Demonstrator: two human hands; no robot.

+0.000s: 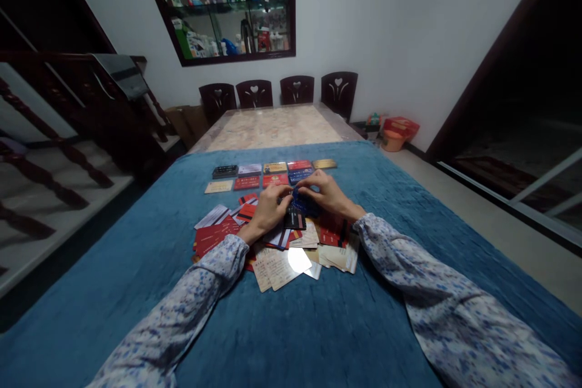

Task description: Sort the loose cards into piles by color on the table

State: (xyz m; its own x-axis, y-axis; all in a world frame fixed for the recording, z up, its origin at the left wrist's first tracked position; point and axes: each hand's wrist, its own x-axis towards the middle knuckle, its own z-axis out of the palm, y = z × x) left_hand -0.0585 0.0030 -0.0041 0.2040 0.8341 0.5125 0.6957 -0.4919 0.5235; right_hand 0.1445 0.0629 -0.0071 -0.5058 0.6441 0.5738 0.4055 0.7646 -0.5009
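Observation:
Above a loose pile of cards, my left hand and my right hand meet with bent fingers. Between them are dark blue cards, pinched by the right fingertips. The left thumb and fingers are also closed together at the cards' left side; what they grip is mostly hidden. A black card lies just below the left fingertips. Red cards spread to the left of the pile, and cream cards fan out toward me. Past my hands, a red card belongs to neat rows of several cards.
A blue cloth covers the near part of the marble-topped table. Dark wooden chairs stand at its far end. Stair railings are on the left, and an orange bucket sits on the floor at right.

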